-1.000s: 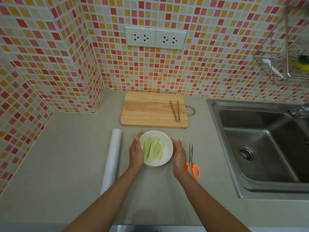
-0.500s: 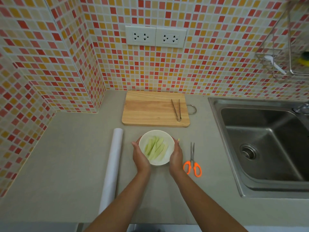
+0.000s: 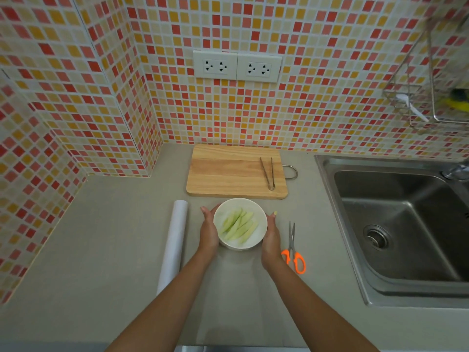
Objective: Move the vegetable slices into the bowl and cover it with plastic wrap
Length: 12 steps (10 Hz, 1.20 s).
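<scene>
Slices [image 3: 239, 226] are all in the bowl [image 3: 261, 219], just in front of the cutting board [image 3: 228, 171]. My left hand [image 3: 209, 231] and right hand [image 3: 271, 237] cup its sides, fingers curled loosely. Wrapping's next, so I need the plastic wrap roll [image 3: 173, 243] left of the bowl

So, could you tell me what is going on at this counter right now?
A person is cupping a white bowl with both hands, the left hand on one side and the right hand on the other. The green vegetable slices lie inside it, and the cutting board behind holds only the tongs. Whether wrap covers the bowl yet is hard to tell. The plastic wrap roll lies to the left, the orange-handled scissors to the right.
</scene>
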Each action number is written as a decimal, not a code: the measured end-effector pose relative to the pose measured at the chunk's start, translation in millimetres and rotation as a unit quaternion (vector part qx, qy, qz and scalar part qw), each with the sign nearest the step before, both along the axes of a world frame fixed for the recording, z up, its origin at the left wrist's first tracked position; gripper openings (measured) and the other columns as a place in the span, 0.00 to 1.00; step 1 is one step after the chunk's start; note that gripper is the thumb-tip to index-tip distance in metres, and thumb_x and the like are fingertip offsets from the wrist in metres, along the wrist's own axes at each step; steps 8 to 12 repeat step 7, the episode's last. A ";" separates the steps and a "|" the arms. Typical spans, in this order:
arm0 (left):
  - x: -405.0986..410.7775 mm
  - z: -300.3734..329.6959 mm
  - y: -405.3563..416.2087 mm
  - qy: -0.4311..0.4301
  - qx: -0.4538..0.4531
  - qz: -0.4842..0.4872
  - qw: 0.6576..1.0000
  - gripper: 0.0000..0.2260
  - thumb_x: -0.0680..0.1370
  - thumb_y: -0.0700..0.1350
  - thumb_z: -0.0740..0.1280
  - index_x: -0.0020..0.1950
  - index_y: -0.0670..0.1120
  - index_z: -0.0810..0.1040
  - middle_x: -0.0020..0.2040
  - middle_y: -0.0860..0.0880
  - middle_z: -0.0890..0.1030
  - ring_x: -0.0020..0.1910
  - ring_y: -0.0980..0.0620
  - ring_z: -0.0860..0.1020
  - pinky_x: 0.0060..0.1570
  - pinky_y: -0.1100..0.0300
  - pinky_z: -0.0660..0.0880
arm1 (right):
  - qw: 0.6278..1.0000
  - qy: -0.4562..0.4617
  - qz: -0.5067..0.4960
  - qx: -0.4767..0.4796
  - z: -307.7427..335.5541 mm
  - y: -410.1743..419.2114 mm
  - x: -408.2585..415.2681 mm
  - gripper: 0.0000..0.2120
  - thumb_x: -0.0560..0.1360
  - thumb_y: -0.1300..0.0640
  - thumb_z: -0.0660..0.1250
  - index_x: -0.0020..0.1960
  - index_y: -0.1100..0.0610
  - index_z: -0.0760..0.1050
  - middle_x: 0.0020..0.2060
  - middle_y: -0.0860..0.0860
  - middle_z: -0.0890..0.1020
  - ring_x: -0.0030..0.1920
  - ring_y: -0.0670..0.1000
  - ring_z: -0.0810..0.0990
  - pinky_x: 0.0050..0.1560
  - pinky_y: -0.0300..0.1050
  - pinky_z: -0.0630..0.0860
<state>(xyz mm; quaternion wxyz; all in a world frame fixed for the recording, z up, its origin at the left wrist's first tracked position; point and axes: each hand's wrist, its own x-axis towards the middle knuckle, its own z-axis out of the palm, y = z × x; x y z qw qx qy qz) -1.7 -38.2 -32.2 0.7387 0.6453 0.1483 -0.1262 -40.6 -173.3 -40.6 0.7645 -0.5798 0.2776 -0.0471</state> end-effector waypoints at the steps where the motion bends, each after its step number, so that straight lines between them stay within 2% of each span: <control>1: -0.4 -1.2 -0.3 -0.001 0.022 -0.011 1.000 0.30 0.81 0.61 0.40 0.64 0.50 0.76 0.54 0.51 0.81 0.51 0.55 0.78 0.44 0.69 0.71 | 1.000 0.012 0.000 -0.001 2.1 0.5 -0.4 0.26 0.81 0.41 0.46 0.58 0.54 0.78 0.51 0.50 0.83 0.54 0.48 0.80 0.54 0.42 0.74; 2: -2.3 -5.1 -1.0 -0.002 0.034 -0.006 0.999 0.28 0.81 0.61 0.41 0.62 0.52 0.76 0.52 0.53 0.82 0.52 0.54 0.78 0.44 0.68 0.72 | 1.000 0.020 0.004 0.001 1.1 0.5 -1.8 0.25 0.81 0.39 0.46 0.54 0.49 0.79 0.48 0.46 0.83 0.52 0.45 0.80 0.50 0.39 0.74; 3: -4.2 -7.9 -2.7 -0.002 0.041 0.001 0.999 0.26 0.81 0.62 0.41 0.59 0.54 0.76 0.52 0.52 0.81 0.53 0.52 0.78 0.50 0.63 0.73 | 0.999 0.028 0.002 0.018 4.0 2.2 -2.5 0.23 0.81 0.40 0.47 0.49 0.46 0.79 0.44 0.41 0.83 0.48 0.40 0.79 0.45 0.36 0.73; 4: -3.3 -10.5 -3.3 -0.007 0.040 0.006 0.999 0.28 0.81 0.61 0.42 0.62 0.50 0.76 0.54 0.50 0.81 0.57 0.49 0.78 0.54 0.60 0.72 | 1.000 0.022 0.019 0.005 2.5 1.9 -4.6 0.24 0.81 0.39 0.45 0.55 0.47 0.78 0.49 0.45 0.83 0.52 0.43 0.79 0.47 0.37 0.73; 5: -0.8 -8.9 -1.1 -0.001 0.036 -0.006 0.999 0.30 0.81 0.62 0.43 0.67 0.47 0.75 0.57 0.49 0.81 0.60 0.49 0.78 0.54 0.61 0.72 | 0.999 0.021 0.035 0.003 9.9 -1.4 -8.5 0.26 0.81 0.39 0.45 0.61 0.51 0.76 0.57 0.49 0.82 0.57 0.46 0.78 0.56 0.40 0.73; 6: -0.1 -7.6 4.7 0.006 0.036 -0.018 0.999 0.31 0.80 0.64 0.44 0.71 0.49 0.71 0.66 0.49 0.77 0.66 0.50 0.74 0.65 0.58 0.69 | 0.999 0.026 0.044 0.007 14.9 -7.7 -9.5 0.23 0.82 0.42 0.46 0.56 0.49 0.77 0.61 0.52 0.80 0.56 0.44 0.78 0.58 0.40 0.71; 7: 2.3 -2.0 15.4 -0.009 0.070 -0.006 0.998 0.31 0.81 0.63 0.44 0.73 0.46 0.68 0.72 0.49 0.72 0.71 0.52 0.69 0.73 0.56 0.61 | 0.999 0.026 0.029 0.012 25.1 -18.9 -13.1 0.22 0.82 0.43 0.47 0.64 0.52 0.72 0.69 0.54 0.72 0.64 0.48 0.73 0.67 0.42 0.65; 12: 2.3 -2.0 15.4 -0.009 0.070 -0.006 0.998 0.31 0.81 0.63 0.44 0.73 0.46 0.68 0.72 0.49 0.72 0.71 0.52 0.69 0.73 0.56 0.61 | 0.999 0.026 0.029 0.012 25.1 -18.9 -13.1 0.22 0.82 0.43 0.47 0.64 0.52 0.72 0.69 0.54 0.72 0.64 0.48 0.73 0.67 0.42 0.65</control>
